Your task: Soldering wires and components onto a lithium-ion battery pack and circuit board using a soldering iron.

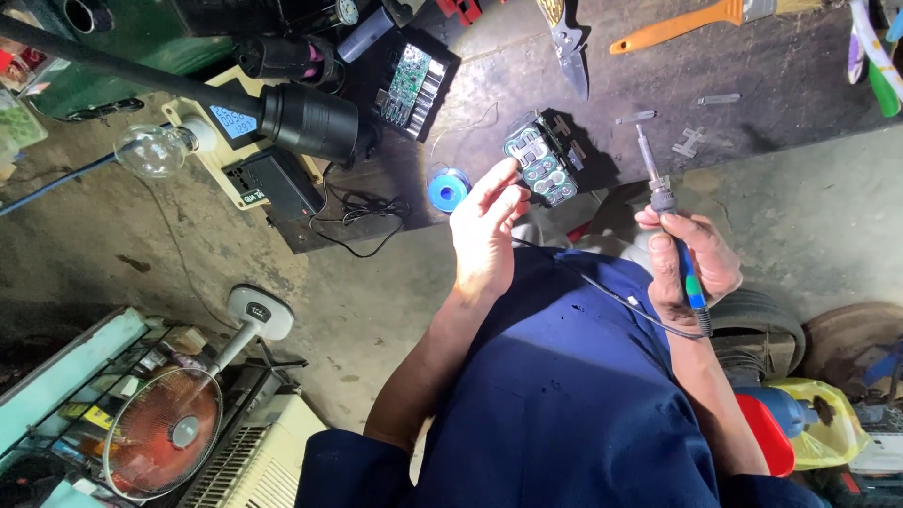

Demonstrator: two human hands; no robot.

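My right hand (698, 259) grips a soldering iron (670, 218) with a blue handle, tip pointing up over the dark board (752, 85); its black cord runs across my blue-clad lap. My left hand (487, 230) has its fingers stretched out, fingertips touching the near edge of a battery pack (540, 162) of greenish cells in a black holder lying on the board. A thin wire runs from near that hand. A blue spool of solder wire (448, 189) sits just left of my left hand.
A green circuit board in a black case (411, 79), a folding knife (567, 47), an orange-handled brush (691, 24), a clear bulb (150, 150), a black lamp head (310, 120) and a small meter (233, 119) lie about. A floor fan (165, 431) stands lower left.
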